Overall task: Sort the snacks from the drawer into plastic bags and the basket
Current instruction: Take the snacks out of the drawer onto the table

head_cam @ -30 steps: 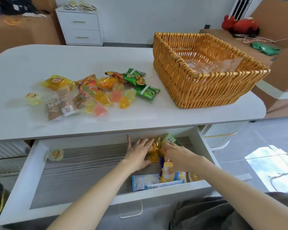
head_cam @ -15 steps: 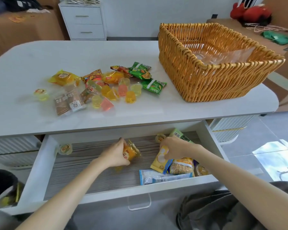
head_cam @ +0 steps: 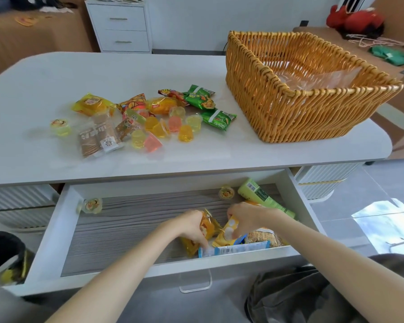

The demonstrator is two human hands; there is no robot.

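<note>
Snacks (head_cam: 261,238) crowd the drawer's (head_cam: 56,229) front right corner, where the left hand (head_cam: 191,227) grips an orange packet (head_cam: 209,226) and the right hand (head_cam: 247,217) pinches a yellow packet (head_cam: 228,233); slick wrappers could slip free.

The tabletop (head_cam: 56,73) is smooth and matt. The basket (head_cam: 289,113) is woven cane, bumpy and a bit shiny. The plastic bags (head_cam: 313,76) in it are clear and glossy. The jelly cups (head_cam: 186,133) are see-through plastic. The orange packet (head_cam: 208,227) in the left hand (head_cam: 191,227) and the yellow packet (head_cam: 226,234) in the right hand (head_cam: 245,215) are shiny, crinkly plastic. The drawer (head_cam: 131,229) bottom looks like streaky wood.
</note>
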